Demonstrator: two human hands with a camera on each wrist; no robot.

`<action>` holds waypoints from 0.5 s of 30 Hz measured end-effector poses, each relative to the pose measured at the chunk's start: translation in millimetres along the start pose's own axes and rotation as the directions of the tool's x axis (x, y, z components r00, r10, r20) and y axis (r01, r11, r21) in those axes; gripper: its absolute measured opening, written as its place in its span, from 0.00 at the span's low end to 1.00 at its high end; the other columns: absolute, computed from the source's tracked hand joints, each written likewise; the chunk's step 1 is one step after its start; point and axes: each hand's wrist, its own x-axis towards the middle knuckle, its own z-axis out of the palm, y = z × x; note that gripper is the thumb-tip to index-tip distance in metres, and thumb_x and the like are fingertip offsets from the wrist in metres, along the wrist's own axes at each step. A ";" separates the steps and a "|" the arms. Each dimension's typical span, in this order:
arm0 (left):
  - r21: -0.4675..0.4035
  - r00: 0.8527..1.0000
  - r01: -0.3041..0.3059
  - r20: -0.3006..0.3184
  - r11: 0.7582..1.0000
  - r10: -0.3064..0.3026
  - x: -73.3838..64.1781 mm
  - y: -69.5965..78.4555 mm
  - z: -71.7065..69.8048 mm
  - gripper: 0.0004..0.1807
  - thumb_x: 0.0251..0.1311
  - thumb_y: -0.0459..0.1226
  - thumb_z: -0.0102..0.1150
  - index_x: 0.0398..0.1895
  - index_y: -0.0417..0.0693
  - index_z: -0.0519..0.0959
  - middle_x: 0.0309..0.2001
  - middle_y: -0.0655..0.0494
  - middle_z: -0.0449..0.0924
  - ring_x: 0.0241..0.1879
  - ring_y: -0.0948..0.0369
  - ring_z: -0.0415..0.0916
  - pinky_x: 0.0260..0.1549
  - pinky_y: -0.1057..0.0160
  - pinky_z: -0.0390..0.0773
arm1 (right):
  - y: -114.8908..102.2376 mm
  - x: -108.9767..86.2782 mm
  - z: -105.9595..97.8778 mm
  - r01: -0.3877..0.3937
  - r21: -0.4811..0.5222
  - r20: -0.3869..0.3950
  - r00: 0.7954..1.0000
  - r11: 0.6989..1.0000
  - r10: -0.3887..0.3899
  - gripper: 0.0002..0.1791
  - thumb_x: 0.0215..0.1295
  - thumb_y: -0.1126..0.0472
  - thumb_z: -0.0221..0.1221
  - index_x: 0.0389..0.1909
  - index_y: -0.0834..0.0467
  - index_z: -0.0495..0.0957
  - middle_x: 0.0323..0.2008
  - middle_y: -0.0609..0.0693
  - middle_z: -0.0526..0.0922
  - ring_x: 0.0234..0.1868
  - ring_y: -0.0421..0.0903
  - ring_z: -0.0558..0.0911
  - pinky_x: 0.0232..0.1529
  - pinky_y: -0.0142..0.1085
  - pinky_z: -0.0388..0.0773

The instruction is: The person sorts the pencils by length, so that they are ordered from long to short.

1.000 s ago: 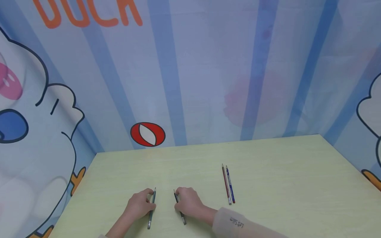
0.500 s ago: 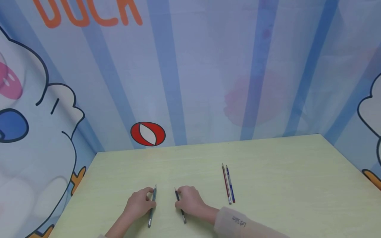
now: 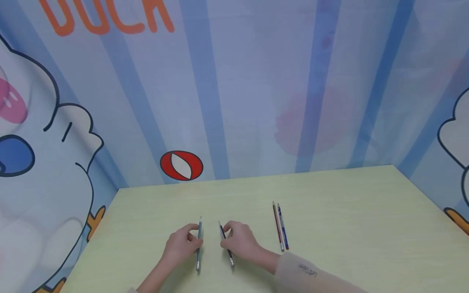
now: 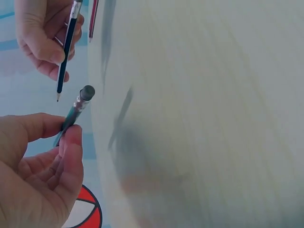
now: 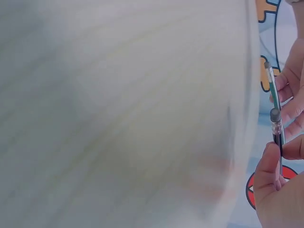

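My left hand (image 3: 182,245) pinches a green pencil (image 3: 199,252) between thumb and fingers, its sharpened tip pointing away from me and its eraser end toward me. A short gap to the right, my right hand (image 3: 239,241) pinches a dark blue-black pencil (image 3: 230,255) the same way, tilted a little to the left at the tip. In the left wrist view, the green pencil's dark eraser (image 4: 87,92) stands above the tabletop, with a shadow below it. The right wrist view has the dark pencil's eraser (image 5: 275,114) overlapping the green pencil behind it.
Right of my hands, a dark red pencil (image 3: 277,226) and a blue patterned pencil (image 3: 283,228) lie side by side on the pale yellow-green table (image 3: 340,211). Behind the table hangs a striped blue cartoon backdrop (image 3: 249,101).
Both hands have lifted and moved away from me and to the right, carrying the green and dark pencils. The two pencils at the right stay where they were.
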 end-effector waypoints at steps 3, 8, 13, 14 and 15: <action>-0.071 1.000 -0.015 0.004 0.997 0.015 0.9 7.3 4.7 0.22 0.50 0.34 0.57 0.51 0.41 0.71 0.22 0.58 0.76 0.18 0.65 0.73 0.19 0.67 0.68 | 0.3 -2.5 -5.5 -0.004 0.074 0.008 1.000 0.997 0.004 0.16 0.45 0.69 0.57 0.39 0.65 0.72 0.17 0.46 0.74 0.13 0.38 0.71 0.15 0.29 0.68; -0.193 0.999 -0.024 0.022 0.981 0.028 1.3 20.6 12.8 0.22 0.51 0.34 0.57 0.52 0.41 0.69 0.24 0.55 0.76 0.19 0.64 0.74 0.21 0.67 0.74 | 1.7 -6.6 -13.3 -0.002 0.176 0.013 1.000 0.984 -0.001 0.15 0.47 0.70 0.55 0.40 0.64 0.70 0.18 0.48 0.74 0.13 0.39 0.71 0.16 0.30 0.69; -0.293 0.997 -0.047 0.045 0.955 0.063 0.6 30.2 20.3 0.23 0.52 0.34 0.56 0.53 0.39 0.68 0.26 0.52 0.77 0.20 0.64 0.75 0.22 0.67 0.77 | 2.9 -10.6 -19.7 0.010 0.254 0.012 1.000 0.967 -0.014 0.15 0.49 0.70 0.55 0.41 0.65 0.69 0.21 0.50 0.75 0.14 0.39 0.72 0.18 0.32 0.74; -0.306 0.996 -0.053 0.048 0.950 0.071 0.3 31.7 21.9 0.23 0.52 0.34 0.56 0.53 0.39 0.68 0.26 0.52 0.77 0.20 0.64 0.75 0.22 0.67 0.77 | 3.7 -11.2 -20.7 0.012 0.270 0.013 1.000 0.963 -0.016 0.15 0.50 0.70 0.55 0.41 0.65 0.69 0.21 0.51 0.75 0.15 0.39 0.72 0.18 0.32 0.74; -0.318 0.996 -0.058 0.050 0.946 0.078 0.0 33.0 23.6 0.23 0.52 0.34 0.56 0.54 0.39 0.68 0.26 0.52 0.77 0.20 0.64 0.75 0.22 0.67 0.77 | 4.4 -11.9 -21.9 0.014 0.286 0.016 1.000 0.958 -0.019 0.15 0.50 0.70 0.55 0.42 0.65 0.69 0.22 0.51 0.75 0.15 0.39 0.72 0.19 0.33 0.75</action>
